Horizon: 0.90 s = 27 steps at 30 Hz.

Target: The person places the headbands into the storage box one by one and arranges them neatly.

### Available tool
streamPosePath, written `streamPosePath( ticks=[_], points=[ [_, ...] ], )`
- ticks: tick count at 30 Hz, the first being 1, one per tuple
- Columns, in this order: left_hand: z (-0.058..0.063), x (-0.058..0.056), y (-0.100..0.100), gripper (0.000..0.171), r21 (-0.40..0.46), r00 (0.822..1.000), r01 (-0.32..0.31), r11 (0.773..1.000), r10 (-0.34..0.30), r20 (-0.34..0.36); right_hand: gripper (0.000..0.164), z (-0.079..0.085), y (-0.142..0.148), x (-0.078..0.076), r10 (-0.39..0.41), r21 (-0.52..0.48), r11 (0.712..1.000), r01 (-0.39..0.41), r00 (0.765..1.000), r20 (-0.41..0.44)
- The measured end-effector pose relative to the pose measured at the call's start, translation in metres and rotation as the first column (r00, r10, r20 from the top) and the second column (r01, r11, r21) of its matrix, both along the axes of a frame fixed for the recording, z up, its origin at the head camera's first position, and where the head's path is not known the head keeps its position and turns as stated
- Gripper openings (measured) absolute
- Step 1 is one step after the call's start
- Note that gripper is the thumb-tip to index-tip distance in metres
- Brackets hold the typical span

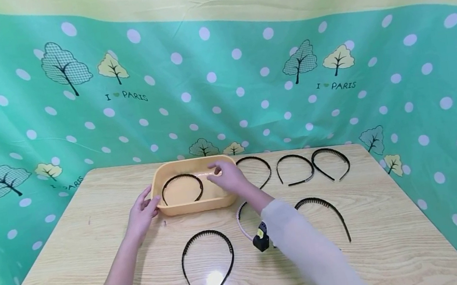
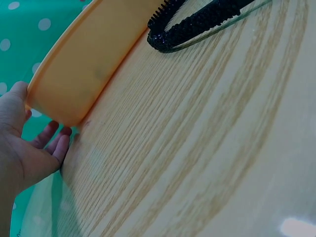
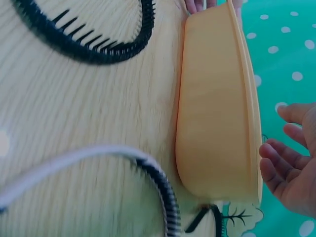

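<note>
A shallow orange plastic basin stands at the back of the table, with one black headband inside it. My left hand holds the basin's left end, thumb at the rim and fingers against the outer wall. Over the basin's right end is my right hand, its fingers loosely bent and nothing between them. The right wrist view shows that hand beside the basin's rim. In front of the basin lies a black toothed headband. A pale lilac headband is partly hidden by my right forearm.
Three dark headbands lie at the back right: one beside the basin, another further right, and a third beyond it. Nearer, another black headband is partly covered by my right sleeve. A green dotted curtain hangs behind the table.
</note>
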<state>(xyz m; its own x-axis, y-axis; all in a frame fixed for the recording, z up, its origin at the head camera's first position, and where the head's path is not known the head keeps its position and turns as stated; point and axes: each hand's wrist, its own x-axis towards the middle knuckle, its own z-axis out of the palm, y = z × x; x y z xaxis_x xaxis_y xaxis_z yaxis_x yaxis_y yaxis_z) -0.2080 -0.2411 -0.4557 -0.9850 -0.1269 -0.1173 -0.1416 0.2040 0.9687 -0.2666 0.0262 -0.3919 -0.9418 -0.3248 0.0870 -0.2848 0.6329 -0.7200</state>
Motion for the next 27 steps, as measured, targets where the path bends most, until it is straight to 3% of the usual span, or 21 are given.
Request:
streamPosePath(
  ticks=[11,27],
  points=[
    [-0.009,-0.002,-0.001,0.063,-0.042,1.0,-0.002,0.999,0.001,-0.03,0.035,0.008,0.027,0.003,-0.031,0.078,0.996,0.032,0.999,-0.01],
    [-0.008,-0.002,-0.002,0.066,-0.019,1.0,-0.003,1.0,0.003,-0.027,0.025,0.005,0.067,0.004,-0.035,0.1,0.994,0.039,0.999,-0.036]
  ],
)
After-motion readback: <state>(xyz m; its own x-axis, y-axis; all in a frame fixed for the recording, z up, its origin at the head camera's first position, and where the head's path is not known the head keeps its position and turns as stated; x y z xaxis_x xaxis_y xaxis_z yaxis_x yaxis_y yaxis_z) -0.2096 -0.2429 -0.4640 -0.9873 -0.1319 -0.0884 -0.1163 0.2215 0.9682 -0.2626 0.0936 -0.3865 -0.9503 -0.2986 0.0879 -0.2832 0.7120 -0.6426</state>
